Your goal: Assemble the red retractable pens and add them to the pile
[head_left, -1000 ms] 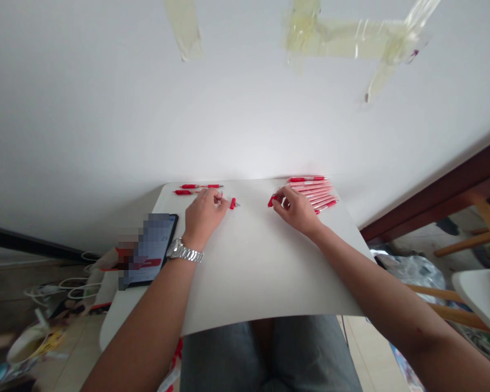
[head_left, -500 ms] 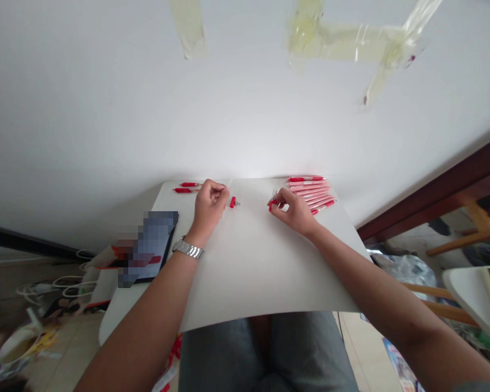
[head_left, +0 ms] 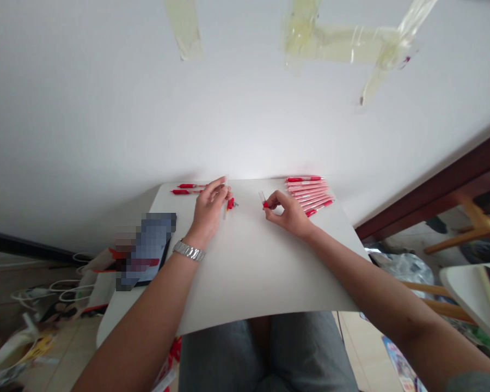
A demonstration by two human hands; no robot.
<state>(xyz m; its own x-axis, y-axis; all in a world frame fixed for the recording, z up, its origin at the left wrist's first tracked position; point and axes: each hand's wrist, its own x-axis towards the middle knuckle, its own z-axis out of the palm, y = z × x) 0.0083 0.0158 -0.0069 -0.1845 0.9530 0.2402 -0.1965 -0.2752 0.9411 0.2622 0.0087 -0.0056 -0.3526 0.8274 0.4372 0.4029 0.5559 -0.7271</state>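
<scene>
My left hand (head_left: 207, 206), with a metal watch on its wrist, pinches a thin clear tube (head_left: 226, 211) that looks like a pen refill, held nearly upright. Just right of those fingers lies a small red pen part (head_left: 231, 203) with a silvery tip. Between thumb and forefinger my right hand (head_left: 286, 211) grips a short pen piece, red (head_left: 265, 204) at its base with a clear end (head_left: 262, 196) pointing up. Two red pens (head_left: 183, 192) lie left of my left hand, their right ends partly hidden behind it.
A row of several red-and-clear pens (head_left: 308, 189) lies behind my right hand by the wall. A tablet-like device (head_left: 151, 247), blurred out, rests at the white table's (head_left: 265, 277) left edge. Right of the table stands a wooden chair (head_left: 433, 310).
My left fingers have lifted and opened out somewhat, bringing the upright tube into view. My right hand has shifted slightly left, and its piece now shows its clear end pointing up.
</scene>
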